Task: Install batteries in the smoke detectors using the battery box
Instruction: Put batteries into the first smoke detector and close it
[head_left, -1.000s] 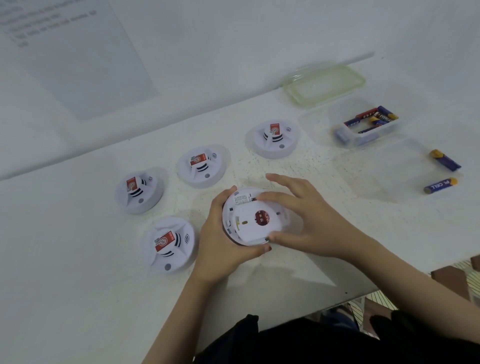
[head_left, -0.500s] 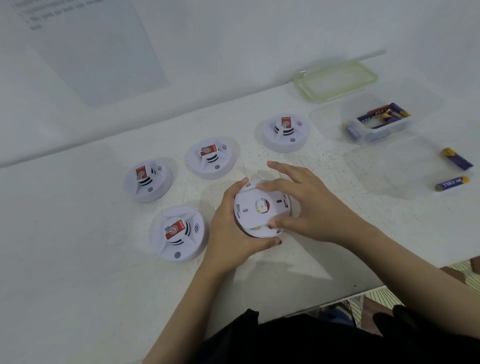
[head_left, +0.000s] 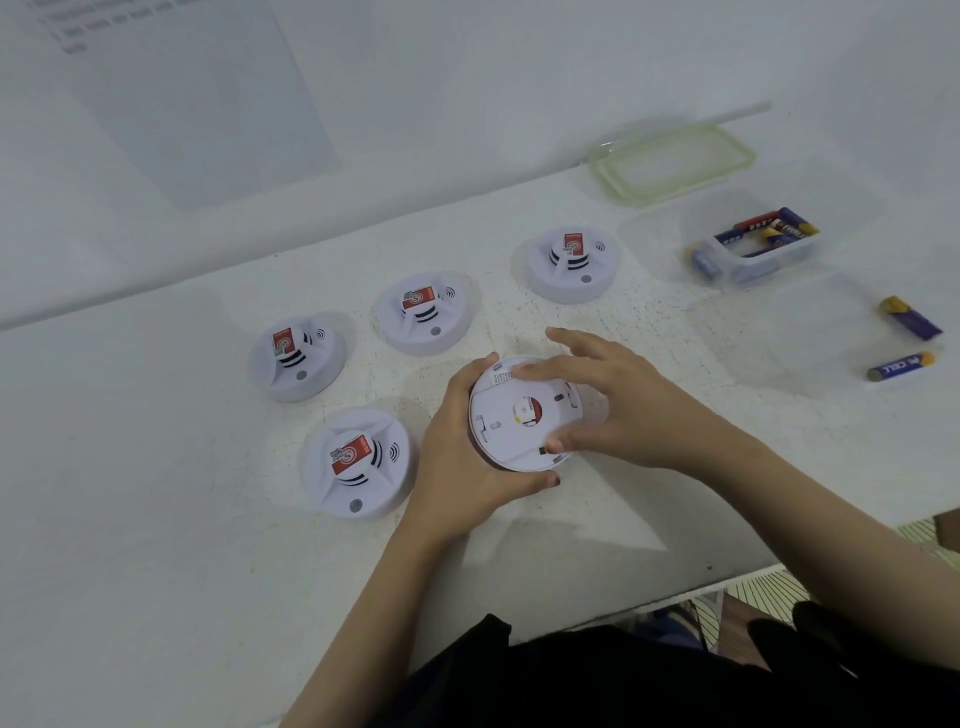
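A white smoke detector (head_left: 511, 423) lies back side up at the middle of the table, tilted a little toward me. My left hand (head_left: 462, 457) grips its left and lower rim. My right hand (head_left: 613, 402) grips its back cover, thumb at the lower edge and fingers on the upper edge. Several other detectors stand face up with red labels, among them the nearest (head_left: 358, 462) and the farthest (head_left: 571, 265). The clear battery box (head_left: 748, 244) at the back right holds several batteries. Two loose batteries (head_left: 911, 317), (head_left: 901, 366) lie at the far right.
The box's green-rimmed lid (head_left: 675, 161) lies behind the box by the wall. The table's front edge (head_left: 727, 577) runs close on the right, with floor below it. A paper sheet (head_left: 171, 93) hangs on the wall at upper left.
The back cover under my right hand has turned: its printed label moved from the top toward the upper left. Both hands stay on the detector. The view shifted slightly.
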